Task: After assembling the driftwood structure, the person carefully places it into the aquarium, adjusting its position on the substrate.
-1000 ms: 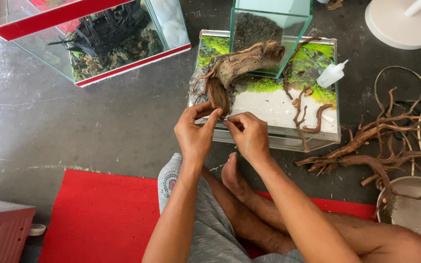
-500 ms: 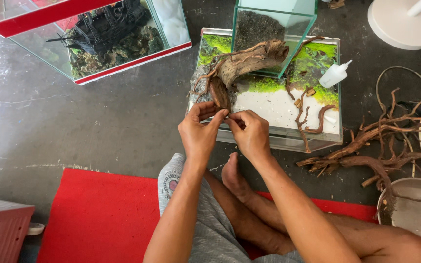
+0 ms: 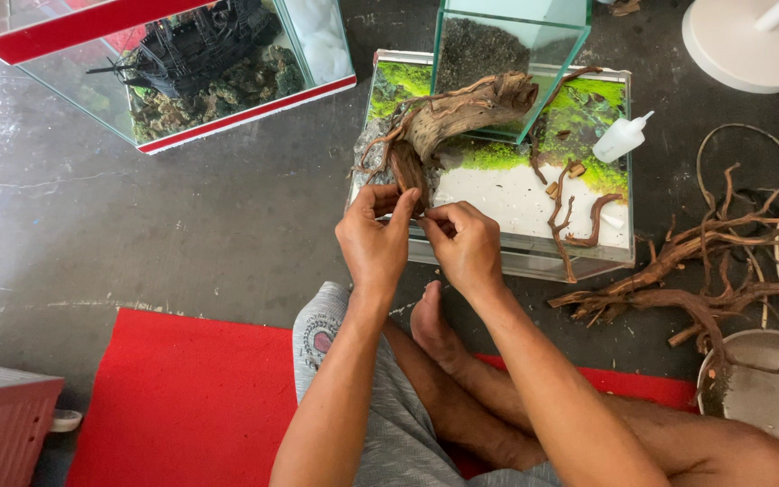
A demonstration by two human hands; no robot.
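A large curved piece of driftwood rests on the near left rim of a low glass tank with green moss and white sand inside. My left hand pinches the lower end of the driftwood with thumb and fingers. My right hand is closed right beside it, fingertips pressed against the same lower end; whether it holds a small piece there is hidden. Thin twisted twigs lie on the white sand in the tank's right half.
A small white squeeze bottle leans in the tank. A taller glass cube stands behind it. A red-rimmed tank with a black ship model stands top left. Loose branches and a metal bowl lie right. A red mat is under me.
Both hands have shifted very slightly at the lower end of the driftwood, fingers working there. The driftwood and tank stay where they were.
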